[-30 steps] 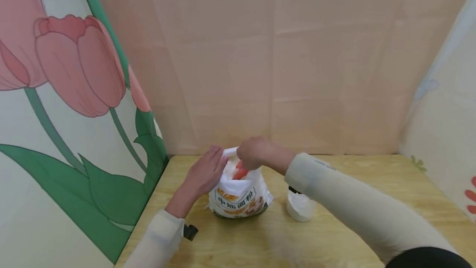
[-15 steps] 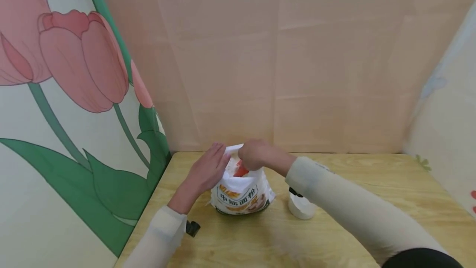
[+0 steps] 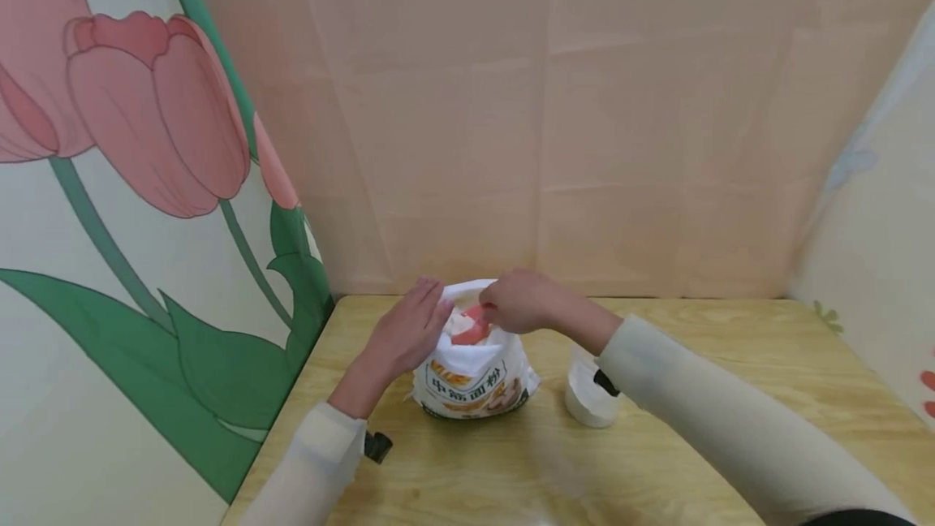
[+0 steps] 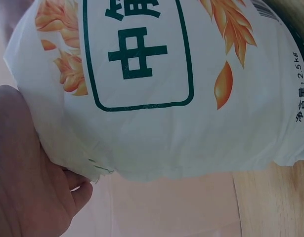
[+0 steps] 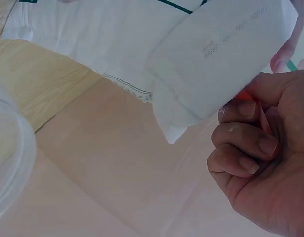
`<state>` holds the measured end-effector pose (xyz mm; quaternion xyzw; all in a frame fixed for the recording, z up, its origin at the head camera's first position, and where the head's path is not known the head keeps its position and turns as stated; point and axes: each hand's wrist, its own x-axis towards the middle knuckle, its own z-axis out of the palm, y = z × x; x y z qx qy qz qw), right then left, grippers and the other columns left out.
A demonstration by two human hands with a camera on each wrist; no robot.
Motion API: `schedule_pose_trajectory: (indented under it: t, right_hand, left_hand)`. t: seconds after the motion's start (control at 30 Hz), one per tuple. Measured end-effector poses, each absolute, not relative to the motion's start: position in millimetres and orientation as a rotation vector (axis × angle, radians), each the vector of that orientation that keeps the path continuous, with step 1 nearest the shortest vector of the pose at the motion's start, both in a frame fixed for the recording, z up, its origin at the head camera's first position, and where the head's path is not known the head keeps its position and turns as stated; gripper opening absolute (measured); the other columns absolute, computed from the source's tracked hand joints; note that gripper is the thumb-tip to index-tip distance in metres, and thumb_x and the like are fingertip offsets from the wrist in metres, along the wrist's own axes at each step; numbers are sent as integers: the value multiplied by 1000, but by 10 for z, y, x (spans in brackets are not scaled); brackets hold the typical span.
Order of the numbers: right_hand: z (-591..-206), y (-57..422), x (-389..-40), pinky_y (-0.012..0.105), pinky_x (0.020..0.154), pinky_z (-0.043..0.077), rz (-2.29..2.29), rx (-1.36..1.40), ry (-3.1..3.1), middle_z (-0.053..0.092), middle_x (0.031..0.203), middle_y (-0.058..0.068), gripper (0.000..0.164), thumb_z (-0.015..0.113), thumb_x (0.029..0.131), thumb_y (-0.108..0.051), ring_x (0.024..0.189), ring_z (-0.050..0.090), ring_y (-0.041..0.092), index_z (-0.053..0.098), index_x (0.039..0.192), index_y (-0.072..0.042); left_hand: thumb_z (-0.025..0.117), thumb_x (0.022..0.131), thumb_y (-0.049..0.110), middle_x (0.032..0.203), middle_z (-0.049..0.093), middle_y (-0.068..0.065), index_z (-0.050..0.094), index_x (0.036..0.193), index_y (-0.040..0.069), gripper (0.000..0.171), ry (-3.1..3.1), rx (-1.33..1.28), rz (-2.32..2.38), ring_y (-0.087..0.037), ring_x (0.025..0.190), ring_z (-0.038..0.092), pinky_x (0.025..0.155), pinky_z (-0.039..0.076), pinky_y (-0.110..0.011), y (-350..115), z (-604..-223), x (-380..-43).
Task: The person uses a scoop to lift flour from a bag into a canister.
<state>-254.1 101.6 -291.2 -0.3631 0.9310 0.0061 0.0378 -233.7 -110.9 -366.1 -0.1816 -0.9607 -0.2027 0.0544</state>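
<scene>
A white flour bag, printed with wheat and green lettering, stands on the table with its top open. My left hand holds the upper left side of the bag, thumb in front and fingers behind, in the left wrist view at the bag's edge. Curled around the handle of a red scoop, my right hand is at the right of the bag's mouth. The scoop's head lies inside the mouth among white flour. In the right wrist view, the bag's rim hides most of the scoop.
A round translucent plastic tub stands right of the bag, partly under the right forearm; its rim shows at the left in the right wrist view. The wooden table ends at a beige backdrop, with a tulip-painted panel on the left.
My right hand has drawn back slightly to the right and risen, so more of the red scoop shows in the bag's mouth. The left hand keeps its place on the bag.
</scene>
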Motion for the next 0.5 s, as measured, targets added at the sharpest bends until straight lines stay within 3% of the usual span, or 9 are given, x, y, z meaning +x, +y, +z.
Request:
schedule_pose_trajectory:
  t: [0.5]
  right_hand:
    - [-2926,1237,-2409,41,76,55,-245,-1083,2929,71,90,0,18,61,101,-26,83,65,19,73,105,-14]
  left_hand:
    - [20,109,51,167,25,-9,28,160,6,68,-2912,-560,-606,-26,156,13,126,20,-46,-1124,-3653,-2326]
